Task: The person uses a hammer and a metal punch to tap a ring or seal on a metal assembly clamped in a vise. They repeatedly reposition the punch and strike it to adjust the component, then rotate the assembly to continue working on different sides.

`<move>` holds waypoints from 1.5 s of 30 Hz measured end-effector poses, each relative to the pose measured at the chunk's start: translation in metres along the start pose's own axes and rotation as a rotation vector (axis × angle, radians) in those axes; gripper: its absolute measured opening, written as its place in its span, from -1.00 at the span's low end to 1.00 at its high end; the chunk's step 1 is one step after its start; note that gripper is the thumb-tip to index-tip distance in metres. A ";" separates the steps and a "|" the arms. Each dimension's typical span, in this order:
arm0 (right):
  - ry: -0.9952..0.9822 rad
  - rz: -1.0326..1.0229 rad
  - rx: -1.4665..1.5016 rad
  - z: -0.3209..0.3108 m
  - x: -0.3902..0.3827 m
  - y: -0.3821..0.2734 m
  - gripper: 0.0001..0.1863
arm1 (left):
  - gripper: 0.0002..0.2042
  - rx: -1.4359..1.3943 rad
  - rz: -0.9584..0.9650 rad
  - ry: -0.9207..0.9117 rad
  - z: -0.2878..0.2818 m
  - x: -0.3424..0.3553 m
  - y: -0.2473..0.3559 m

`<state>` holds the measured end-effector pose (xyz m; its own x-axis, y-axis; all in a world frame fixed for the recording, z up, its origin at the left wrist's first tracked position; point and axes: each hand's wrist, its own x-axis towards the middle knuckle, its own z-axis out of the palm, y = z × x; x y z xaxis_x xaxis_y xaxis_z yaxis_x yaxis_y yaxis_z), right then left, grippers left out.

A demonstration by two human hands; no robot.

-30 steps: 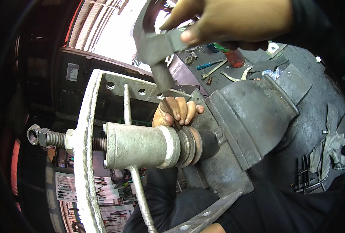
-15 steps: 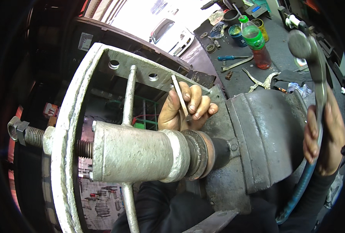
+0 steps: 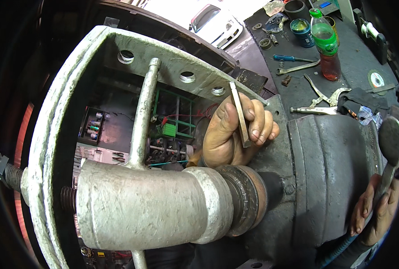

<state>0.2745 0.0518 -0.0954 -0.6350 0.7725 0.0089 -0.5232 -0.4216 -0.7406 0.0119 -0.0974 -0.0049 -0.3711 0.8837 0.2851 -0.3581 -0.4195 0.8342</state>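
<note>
Pinched between the thumb and fingers of my left hand (image 3: 224, 139) is a flat metal chisel (image 3: 240, 114), struck end up and lower end above the dark ringed collar (image 3: 242, 201). I cannot tell whether its edge touches anything. Below and to the left lies a silver-painted cylinder (image 3: 141, 204) inside a silver frame (image 3: 69, 78) with a threaded bolt (image 3: 12, 177). At the far right, my right hand (image 3: 390, 215) wraps round a hammer (image 3: 390, 141) with a blue grip, its head raised. It is beside the large dark metal housing (image 3: 329, 179).
On the dark bench at the back right are a green-capped bottle (image 3: 325, 49), a blue screwdriver (image 3: 293, 58), a wrench (image 3: 298, 68), locking pliers (image 3: 318, 107), a cutting disc (image 3: 376, 80) and a blue tin (image 3: 301, 32). A white car (image 3: 215, 27) stands outside.
My right hand and the hammer have come down toward the lower right. The view has shifted, so the frame and cylinder look larger. My left hand keeps its grip on the chisel.
</note>
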 end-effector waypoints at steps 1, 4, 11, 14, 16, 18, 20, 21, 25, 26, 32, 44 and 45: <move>-0.013 0.003 0.008 -0.007 -0.001 0.001 -0.32 | -0.66 -0.025 0.022 0.019 0.002 0.001 -0.002; -0.009 -0.017 -0.001 -0.017 -0.006 0.006 -0.33 | -0.65 -0.033 0.058 0.047 0.002 -0.001 -0.002; -0.031 -0.006 0.002 -0.024 -0.003 0.010 -0.31 | -0.58 0.003 0.127 -0.013 0.000 0.000 -0.003; -0.036 0.005 0.008 -0.026 -0.002 0.011 -0.30 | -0.63 0.098 0.026 -0.194 -0.010 0.002 0.007; -0.033 0.009 0.006 -0.024 -0.003 0.010 -0.30 | -0.63 0.110 -0.010 -0.306 -0.017 0.005 0.011; -0.040 0.024 0.003 -0.022 -0.003 0.009 -0.29 | -0.64 0.088 -0.003 -0.354 -0.020 0.004 0.012; -0.045 0.036 -0.001 -0.019 -0.002 0.009 -0.29 | -0.64 0.058 0.010 -0.391 -0.021 0.005 0.010; -0.042 0.037 0.003 -0.018 -0.001 0.009 -0.28 | -0.64 0.045 0.017 -0.405 -0.020 0.005 0.009; -0.050 0.056 0.003 -0.008 -0.001 0.011 -0.27 | -0.64 -0.009 0.048 -0.445 -0.017 0.007 0.005; -0.049 0.055 0.002 -0.009 -0.001 0.011 -0.27 | -0.64 -0.021 0.059 -0.451 -0.015 0.006 0.004; -0.045 0.045 -0.003 -0.026 -0.001 0.007 -0.25 | -0.64 -0.110 0.145 -0.461 -0.012 -0.001 -0.005; -0.033 0.033 -0.020 -0.031 -0.006 0.012 -0.22 | -0.67 -0.328 0.295 -0.598 -0.017 0.021 -0.033; -0.034 0.035 -0.021 -0.032 -0.005 0.011 -0.22 | -0.68 -0.311 0.250 -0.600 -0.018 0.020 -0.030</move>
<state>0.2900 0.0582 -0.1249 -0.6718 0.7407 0.0050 -0.4885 -0.4380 -0.7547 -0.0002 -0.0704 -0.0328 0.0288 0.6779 0.7346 -0.5848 -0.5846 0.5623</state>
